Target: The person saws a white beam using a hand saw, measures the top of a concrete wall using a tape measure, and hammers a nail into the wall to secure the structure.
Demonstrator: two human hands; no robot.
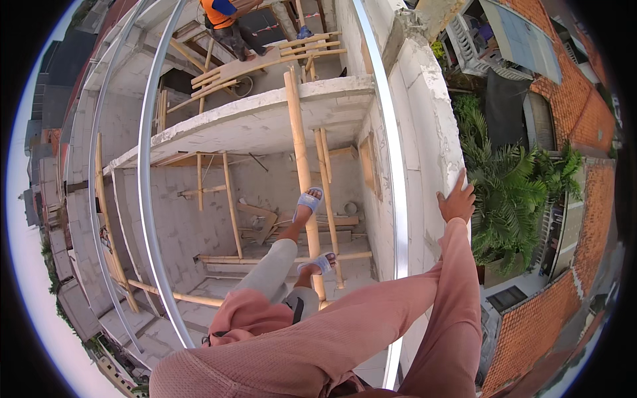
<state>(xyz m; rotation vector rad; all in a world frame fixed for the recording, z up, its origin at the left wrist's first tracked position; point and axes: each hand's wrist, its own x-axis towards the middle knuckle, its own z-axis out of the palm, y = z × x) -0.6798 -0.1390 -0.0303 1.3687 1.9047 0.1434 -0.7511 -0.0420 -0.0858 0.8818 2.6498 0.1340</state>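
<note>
My right hand grips the top edge of a white block wall at the right, fingers curled over it. My left arm reaches across toward that wall, its hand hidden behind my right forearm. My feet, in pale blue sandals, are on a long upright-looking bamboo pole over the room below, one foot higher along it than the other. A bright silver metal channel runs beside the wall, between it and the pole.
Two more metal channels span the left. A concrete ledge crosses above the room, which holds bamboo props and boards. A worker in orange stands on planks at the top. Tiled roofs and palms lie beyond the wall.
</note>
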